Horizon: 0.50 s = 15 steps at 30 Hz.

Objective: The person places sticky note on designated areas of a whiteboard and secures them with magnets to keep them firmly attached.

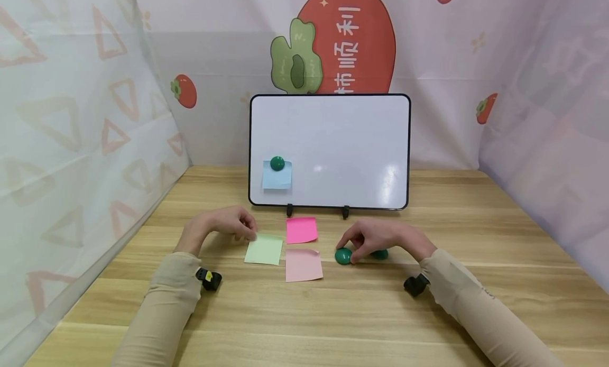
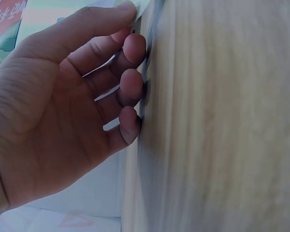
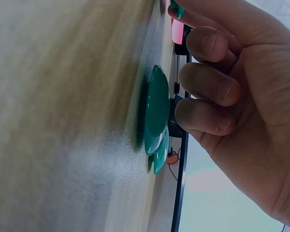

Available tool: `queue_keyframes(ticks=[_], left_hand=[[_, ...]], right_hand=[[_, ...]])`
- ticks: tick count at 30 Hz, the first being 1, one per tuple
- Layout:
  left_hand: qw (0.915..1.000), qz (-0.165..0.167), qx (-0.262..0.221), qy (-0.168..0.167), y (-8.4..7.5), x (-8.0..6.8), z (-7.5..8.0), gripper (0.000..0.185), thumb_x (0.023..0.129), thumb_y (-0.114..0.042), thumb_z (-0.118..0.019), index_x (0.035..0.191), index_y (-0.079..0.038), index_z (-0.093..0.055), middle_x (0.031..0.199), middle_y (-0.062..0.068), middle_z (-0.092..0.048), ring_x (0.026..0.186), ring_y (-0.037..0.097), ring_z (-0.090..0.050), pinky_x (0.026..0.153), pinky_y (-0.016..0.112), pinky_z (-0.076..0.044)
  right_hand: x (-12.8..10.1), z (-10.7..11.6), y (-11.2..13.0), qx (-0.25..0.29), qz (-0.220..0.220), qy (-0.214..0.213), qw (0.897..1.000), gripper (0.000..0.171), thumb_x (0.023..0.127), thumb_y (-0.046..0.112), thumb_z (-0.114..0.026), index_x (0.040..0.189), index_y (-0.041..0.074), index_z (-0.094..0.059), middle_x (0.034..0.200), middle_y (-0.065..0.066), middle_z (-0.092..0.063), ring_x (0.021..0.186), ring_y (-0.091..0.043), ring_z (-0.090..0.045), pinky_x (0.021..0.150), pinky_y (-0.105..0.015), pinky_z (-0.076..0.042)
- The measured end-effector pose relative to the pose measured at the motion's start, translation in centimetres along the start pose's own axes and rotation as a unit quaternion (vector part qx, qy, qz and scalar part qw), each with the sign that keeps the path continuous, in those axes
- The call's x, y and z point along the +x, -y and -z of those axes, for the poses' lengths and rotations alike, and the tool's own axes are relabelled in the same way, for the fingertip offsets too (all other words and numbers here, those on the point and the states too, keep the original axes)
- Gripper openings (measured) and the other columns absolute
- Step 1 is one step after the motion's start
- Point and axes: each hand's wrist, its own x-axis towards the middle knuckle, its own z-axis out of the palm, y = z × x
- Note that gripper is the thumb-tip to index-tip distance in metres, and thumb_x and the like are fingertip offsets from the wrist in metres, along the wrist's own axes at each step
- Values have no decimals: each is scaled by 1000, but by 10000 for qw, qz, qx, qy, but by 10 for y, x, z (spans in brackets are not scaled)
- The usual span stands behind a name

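My left hand (image 1: 231, 222) pinches the upper left corner of a pale green sticky note (image 1: 264, 250) with thumb and index finger. Its other fingers curl loosely close over the table in the left wrist view. On the right, my right hand (image 1: 373, 237) grips a round green magnet (image 1: 343, 256) between thumb and index finger, low at the tabletop. Another green magnet (image 1: 380, 254) lies partly hidden under that hand. The right wrist view shows two overlapping green magnets (image 3: 157, 111) on the table below the curled fingers.
Between the hands lie a bright pink sticky note (image 1: 302, 230) and a light pink sticky note (image 1: 303, 265). Behind them a whiteboard (image 1: 333, 145) stands on small black feet (image 1: 345, 212). A blue sticky note (image 1: 277, 179) hangs on it under a green magnet (image 1: 277, 163).
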Motion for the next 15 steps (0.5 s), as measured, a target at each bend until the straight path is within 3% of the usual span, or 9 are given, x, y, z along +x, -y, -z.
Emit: queue_keyframes(ticks=[6, 15], left_hand=[[9996, 136, 76, -239, -4, -1, 3, 15, 90, -24, -71, 91, -10, -71, 78, -1, -63, 66, 12, -55, 61, 25, -42], [9952, -120, 297, -922, -10, -1, 6, 17, 91, -29, -70, 98, -13, -73, 89, 0, -67, 77, 15, -58, 70, 30, -48]], right_hand=[[-1, 1, 1, 5, -41, -113, 9999, 35, 88, 27, -75, 123, 21, -70, 68, 9, -51, 61, -4, -44, 58, -20, -37], [-3, 1, 1, -121, 106, -349, 9993, 35, 89, 27, -74, 123, 20, -69, 68, 11, -49, 60, -3, -43, 59, -19, -37]])
